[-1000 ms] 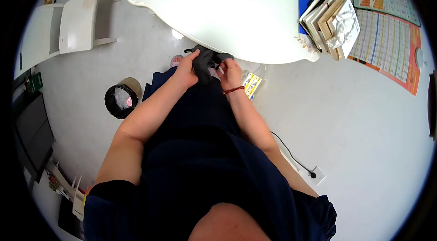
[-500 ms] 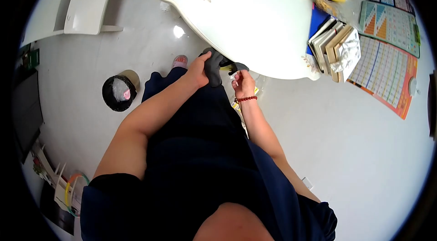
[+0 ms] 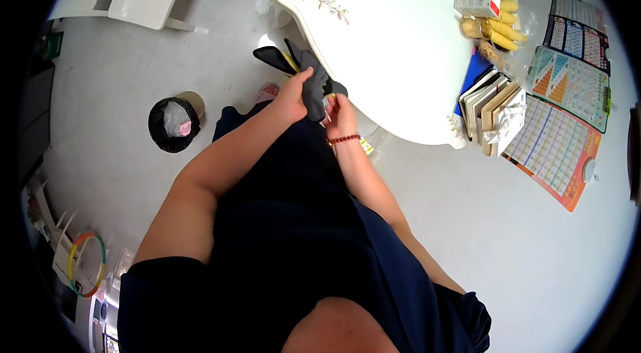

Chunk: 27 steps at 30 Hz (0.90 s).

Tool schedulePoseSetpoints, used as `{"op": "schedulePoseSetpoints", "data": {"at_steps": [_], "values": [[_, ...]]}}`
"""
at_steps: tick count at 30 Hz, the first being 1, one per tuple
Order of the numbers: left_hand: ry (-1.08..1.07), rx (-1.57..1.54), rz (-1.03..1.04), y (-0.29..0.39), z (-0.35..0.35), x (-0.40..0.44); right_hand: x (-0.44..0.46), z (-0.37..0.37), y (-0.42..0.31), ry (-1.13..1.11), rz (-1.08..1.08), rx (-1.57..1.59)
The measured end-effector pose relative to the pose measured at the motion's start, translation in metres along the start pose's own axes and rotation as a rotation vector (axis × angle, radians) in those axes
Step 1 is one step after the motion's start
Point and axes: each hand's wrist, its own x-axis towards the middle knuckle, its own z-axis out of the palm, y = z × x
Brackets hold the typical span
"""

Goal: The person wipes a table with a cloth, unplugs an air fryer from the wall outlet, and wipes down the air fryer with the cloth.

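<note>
White table (image 3: 400, 59) fills the upper right, its edge just beside the hands; a lined bin (image 3: 194, 103) stands at left. Left hand (image 3: 292, 97) clasps a dark grey item (image 3: 314, 94) at upper centre; the right hand (image 3: 342, 117) curls against it, grip unclear.

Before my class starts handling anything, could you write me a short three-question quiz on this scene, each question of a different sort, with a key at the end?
1. Short answer: Which of the person's wrists wears the red bracelet?
2. True or false: The bin stands on the floor.
3. Multiple choice: What is the left hand holding?
a) a corn cob
b) a dark grey item
c) a book

Key:
1. The right one.
2. True.
3. b
</note>
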Motion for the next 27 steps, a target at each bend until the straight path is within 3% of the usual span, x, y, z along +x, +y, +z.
{"op": "schedulePoseSetpoints", "data": {"at_steps": [7,11,15,18,21,25,27], "values": [[-0.128,-0.018,-0.088,0.014,-0.015,0.017,0.008,0.043,0.003,-0.018,-0.134,0.101],[-0.017,0.000,-0.008,0.037,0.007,0.005,0.012,0.063,-0.001,-0.146,-0.112,0.075],[0.038,-0.004,0.067,0.004,0.010,-0.003,0.017,0.027,0.008,-0.179,-0.066,0.093],[-0.015,0.011,-0.091,-0.016,0.008,-0.017,-0.003,-0.002,0.001,-0.082,-0.081,0.080],[-0.265,0.023,-0.146,-0.014,-0.016,0.001,0.007,0.006,0.006,-0.096,-0.105,0.092],[-0.128,0.000,0.144,0.027,0.002,0.005,0.016,0.073,0.002,-0.117,-0.098,0.166],[-0.230,0.009,0.125,0.044,-0.003,0.007,0.013,0.081,-0.002,-0.117,-0.042,0.159]]}}
